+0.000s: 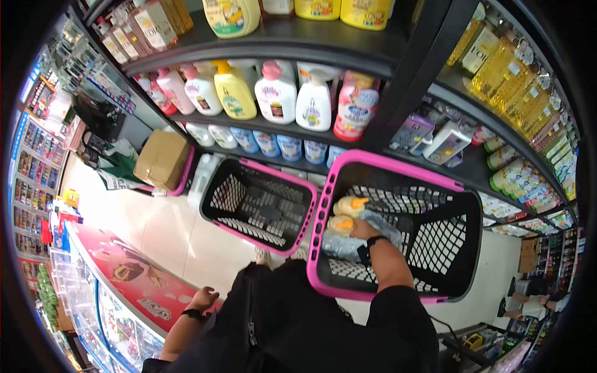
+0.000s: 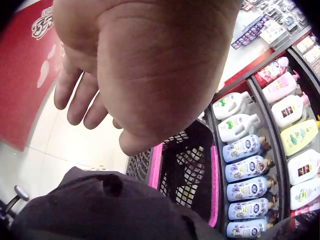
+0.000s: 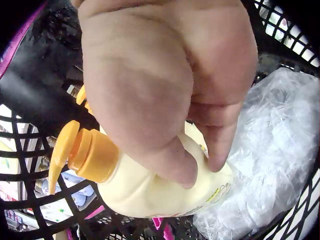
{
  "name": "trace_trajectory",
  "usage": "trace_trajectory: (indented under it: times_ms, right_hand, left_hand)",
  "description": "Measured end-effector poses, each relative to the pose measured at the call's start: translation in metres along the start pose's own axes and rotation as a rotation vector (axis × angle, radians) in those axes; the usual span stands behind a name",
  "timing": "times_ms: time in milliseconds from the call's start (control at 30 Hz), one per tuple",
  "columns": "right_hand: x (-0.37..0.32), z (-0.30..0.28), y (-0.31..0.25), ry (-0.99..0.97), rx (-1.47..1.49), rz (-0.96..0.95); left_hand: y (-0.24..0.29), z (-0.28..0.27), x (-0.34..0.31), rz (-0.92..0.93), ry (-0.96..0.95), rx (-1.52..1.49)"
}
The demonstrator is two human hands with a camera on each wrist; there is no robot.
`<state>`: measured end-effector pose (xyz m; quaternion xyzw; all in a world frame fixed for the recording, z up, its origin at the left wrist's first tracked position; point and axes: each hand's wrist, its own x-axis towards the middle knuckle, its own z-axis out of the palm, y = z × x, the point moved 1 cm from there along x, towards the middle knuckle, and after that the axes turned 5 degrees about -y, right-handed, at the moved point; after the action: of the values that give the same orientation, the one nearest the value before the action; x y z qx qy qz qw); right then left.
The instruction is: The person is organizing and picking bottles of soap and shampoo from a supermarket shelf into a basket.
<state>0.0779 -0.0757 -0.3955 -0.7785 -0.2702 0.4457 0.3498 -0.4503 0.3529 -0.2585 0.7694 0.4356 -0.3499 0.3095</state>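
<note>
My right hand [image 1: 362,230] reaches into the large black basket with a pink rim [image 1: 315,248]. In the right wrist view that hand [image 3: 170,75] grips a cream bottle [image 3: 145,195] with an orange pump, thumb and fingers around its upper body. The bottle lies tilted beside crumpled clear plastic [image 3: 272,145]. A second cream bottle [image 1: 348,206] is next to it, mostly hidden by the hand in the right wrist view. My left hand [image 1: 203,299] hangs away from the baskets, holding nothing; in the left wrist view the hand [image 2: 145,75] has its fingers loosely relaxed.
A smaller black basket [image 1: 258,202] stands left of the large one. Behind both, shelves [image 1: 249,124] hold rows of pump bottles and blue bottles [image 1: 290,148]. A cardboard box [image 1: 163,160] sits at the left, above a red display counter [image 1: 134,267]. People [image 1: 528,306] are at the far right.
</note>
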Motion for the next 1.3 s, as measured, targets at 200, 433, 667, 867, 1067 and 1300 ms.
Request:
trace_trajectory:
  times_ms: [200, 433, 667, 867, 1067, 1300]
  right_hand:
    - [-0.019, -0.009, -0.039, 0.057, -0.172, 0.107]
    - [-0.032, -0.042, -0.032, -0.152, -0.515, 0.233]
    - [-0.106, -0.151, -0.205, -0.327, -0.258, 0.492]
    - [-0.119, -0.175, -0.418, 0.047, -0.167, -0.016]
    - [-0.053, -0.197, -0.575, 0.566, -0.212, -0.564]
    - [0.041, -0.236, -0.684, 1.035, -0.032, -0.708]
  left_hand:
    - [-0.019, -0.013, 0.016, -0.068, -0.018, -0.055]
    - [-0.021, -0.002, 0.042, -0.076, -0.157, -0.014]
    - [-0.018, -0.005, 0.116, -0.020, -0.234, -0.125]
    - [-0.010, -0.017, 0.145, 0.050, -0.285, -0.215]
    - [-0.045, -0.041, 0.166, 0.241, -0.272, -0.075]
    - [-0.079, -0.078, 0.135, 0.123, -0.227, -0.194]
